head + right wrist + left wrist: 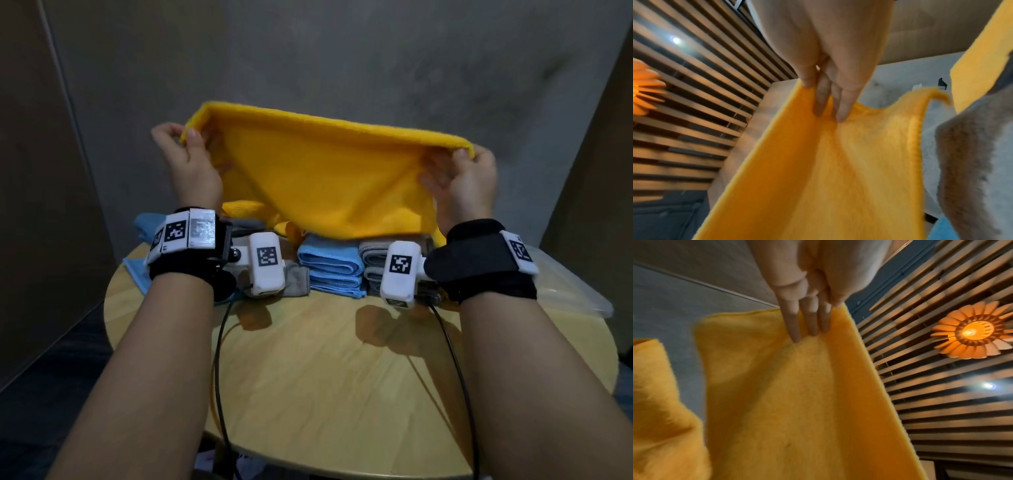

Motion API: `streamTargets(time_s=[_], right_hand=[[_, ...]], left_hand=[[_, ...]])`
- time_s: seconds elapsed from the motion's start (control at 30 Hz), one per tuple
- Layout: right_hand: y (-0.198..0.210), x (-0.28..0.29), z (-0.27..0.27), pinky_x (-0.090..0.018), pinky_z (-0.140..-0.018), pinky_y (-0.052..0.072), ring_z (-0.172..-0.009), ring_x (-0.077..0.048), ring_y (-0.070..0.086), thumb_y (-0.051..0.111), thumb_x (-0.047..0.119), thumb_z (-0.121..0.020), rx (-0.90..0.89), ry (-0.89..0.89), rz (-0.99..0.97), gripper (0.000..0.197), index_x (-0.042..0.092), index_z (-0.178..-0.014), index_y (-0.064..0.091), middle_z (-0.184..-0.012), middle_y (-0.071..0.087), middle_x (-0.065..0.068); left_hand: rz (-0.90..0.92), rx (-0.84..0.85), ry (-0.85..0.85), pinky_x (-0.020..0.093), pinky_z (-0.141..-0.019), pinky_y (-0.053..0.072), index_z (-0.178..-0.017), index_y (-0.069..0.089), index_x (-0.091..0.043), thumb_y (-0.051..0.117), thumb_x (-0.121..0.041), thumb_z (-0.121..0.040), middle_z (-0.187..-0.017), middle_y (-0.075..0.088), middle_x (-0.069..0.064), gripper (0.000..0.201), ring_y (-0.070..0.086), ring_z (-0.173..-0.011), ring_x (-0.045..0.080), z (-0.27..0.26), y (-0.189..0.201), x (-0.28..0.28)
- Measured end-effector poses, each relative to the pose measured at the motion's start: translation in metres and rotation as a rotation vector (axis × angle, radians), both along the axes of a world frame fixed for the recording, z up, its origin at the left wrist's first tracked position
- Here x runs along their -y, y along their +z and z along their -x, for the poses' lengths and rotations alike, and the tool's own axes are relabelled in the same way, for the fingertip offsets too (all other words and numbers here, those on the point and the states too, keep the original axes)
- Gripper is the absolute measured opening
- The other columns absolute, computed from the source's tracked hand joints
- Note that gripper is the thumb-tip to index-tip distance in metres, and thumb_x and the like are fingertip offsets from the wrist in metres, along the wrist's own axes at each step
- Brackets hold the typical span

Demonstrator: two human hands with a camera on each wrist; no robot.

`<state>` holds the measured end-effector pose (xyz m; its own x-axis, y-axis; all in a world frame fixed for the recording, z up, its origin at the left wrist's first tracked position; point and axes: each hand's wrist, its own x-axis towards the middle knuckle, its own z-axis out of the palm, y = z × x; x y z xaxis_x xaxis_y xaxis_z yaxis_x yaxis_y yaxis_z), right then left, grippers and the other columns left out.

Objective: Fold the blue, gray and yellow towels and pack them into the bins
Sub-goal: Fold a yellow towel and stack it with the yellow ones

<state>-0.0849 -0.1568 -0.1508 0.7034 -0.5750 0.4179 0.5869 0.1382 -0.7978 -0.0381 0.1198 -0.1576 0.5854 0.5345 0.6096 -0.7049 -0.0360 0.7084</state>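
Note:
A yellow towel (pixel 329 178) is stretched in the air above the round wooden table (pixel 342 370), its top edge taut between both hands. My left hand (pixel 185 150) pinches the towel's left corner, thumb in front and fingers (pixel 797 324) lying on the cloth. At the other corner my right hand (pixel 462 171) grips it, fingers (pixel 840 104) pressed into the yellow towel (pixel 828 170). Under the hanging cloth stand folded blue towels (pixel 330 270) and folded gray towels (pixel 373 263). More yellow cloth (pixel 243 209) lies behind them.
A loose blue towel (pixel 144 222) lies at the table's back left. A small gray cloth (pixel 294 281) sits beside the blue stack. A clear plastic bin (pixel 575 291) rests at the table's right edge. Black cables (pixel 219 359) trail over the table front.

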Motion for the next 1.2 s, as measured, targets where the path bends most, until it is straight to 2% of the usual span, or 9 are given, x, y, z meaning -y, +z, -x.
streamTargets(time_s=[0.17,0.27,0.37,0.57,0.67,0.83,0.97,1.1,1.2], right_hand=[[0.007,-0.004,0.007,-0.034,-0.085,0.048,-0.108,-0.015,0.054,0.046,0.020,-0.099,0.167,0.053,-0.139,0.004,0.022,-0.102,0.048,-0.115,0.056,-0.004],[0.002,0.001,0.007,-0.034,-0.078,0.053,-0.103,-0.016,0.057,0.051,0.042,-0.095,0.142,-0.017,-0.184,0.023,0.022,-0.105,0.050,-0.109,0.057,-0.002],[0.001,0.008,0.004,-0.034,-0.082,0.054,-0.097,-0.016,0.057,0.065,0.034,-0.088,0.065,-0.224,-0.176,0.017,0.026,-0.093,0.051,-0.104,0.057,0.000],[-0.004,0.013,-0.007,-0.043,-0.089,0.053,-0.107,-0.026,0.055,0.059,0.008,-0.083,-0.108,-0.250,-0.182,0.029,0.027,-0.101,0.045,-0.119,0.051,-0.006],[-0.003,0.010,-0.007,-0.043,-0.090,0.051,-0.108,-0.024,0.050,0.050,0.002,-0.091,-0.140,-0.044,-0.172,0.034,0.024,-0.115,0.044,-0.120,0.045,-0.006],[0.006,0.013,0.003,-0.039,-0.076,0.051,-0.088,-0.027,0.056,0.041,-0.006,-0.094,0.249,0.212,-0.541,0.025,0.017,-0.097,0.050,-0.104,0.056,-0.011],[-0.010,0.019,0.001,-0.043,-0.075,0.054,-0.086,-0.026,0.061,0.047,0.008,-0.097,-0.216,0.212,-0.357,0.019,0.010,-0.115,0.053,-0.107,0.062,-0.012],[-0.019,0.026,-0.010,-0.047,-0.091,0.050,-0.072,-0.025,0.068,0.064,0.021,-0.086,-0.502,0.224,-0.345,0.027,0.006,-0.106,0.054,-0.081,0.067,-0.010],[-0.029,0.039,-0.027,-0.051,-0.088,0.050,-0.100,-0.034,0.066,0.075,0.019,-0.053,-0.566,0.107,-0.171,0.060,0.007,-0.110,0.060,-0.110,0.066,-0.015]], left_hand=[[-0.123,0.158,-0.005,0.028,-0.073,0.045,-0.092,0.033,-0.025,0.038,-0.017,-0.097,-0.087,0.045,-0.011,0.010,0.050,-0.071,-0.009,-0.002,0.000,0.000],[-0.141,0.148,0.009,0.033,-0.072,0.044,-0.093,0.035,-0.025,0.045,-0.010,-0.085,-0.084,0.051,-0.002,0.020,0.054,-0.072,0.007,0.000,-0.003,-0.003],[-0.076,0.114,0.139,0.038,-0.071,0.050,-0.087,0.039,-0.032,0.046,-0.012,-0.080,-0.075,0.056,-0.003,0.023,0.057,-0.070,0.018,0.000,-0.004,-0.006],[-0.049,-0.087,0.126,0.029,-0.038,0.039,-0.079,0.033,-0.029,0.037,-0.004,-0.090,-0.065,0.049,-0.003,0.028,0.050,-0.039,0.011,-0.001,-0.001,0.004],[-0.069,-0.159,0.057,0.031,-0.054,0.045,-0.089,0.032,-0.022,0.033,-0.005,-0.093,-0.074,0.044,-0.005,0.017,0.050,-0.055,0.006,0.002,0.001,0.009],[0.230,0.026,-0.437,0.042,-0.073,0.054,-0.094,0.031,-0.022,0.032,-0.011,-0.099,-0.097,0.052,0.003,0.012,0.058,-0.091,0.022,0.009,0.008,0.010],[0.367,-0.171,-0.496,0.047,-0.066,0.057,-0.111,0.039,-0.009,0.032,-0.006,-0.097,-0.097,0.060,0.015,0.016,0.063,-0.084,0.030,0.000,-0.002,0.009],[0.527,-0.403,-0.587,0.031,-0.067,0.042,-0.057,0.033,-0.011,0.047,-0.010,-0.069,-0.055,0.040,0.005,0.019,0.046,-0.055,0.021,0.007,-0.006,0.004],[0.560,-0.501,-0.549,0.024,-0.060,0.038,-0.064,0.038,-0.015,0.049,-0.038,-0.085,-0.061,0.044,0.003,0.033,0.047,-0.052,0.020,0.000,-0.014,-0.009]])
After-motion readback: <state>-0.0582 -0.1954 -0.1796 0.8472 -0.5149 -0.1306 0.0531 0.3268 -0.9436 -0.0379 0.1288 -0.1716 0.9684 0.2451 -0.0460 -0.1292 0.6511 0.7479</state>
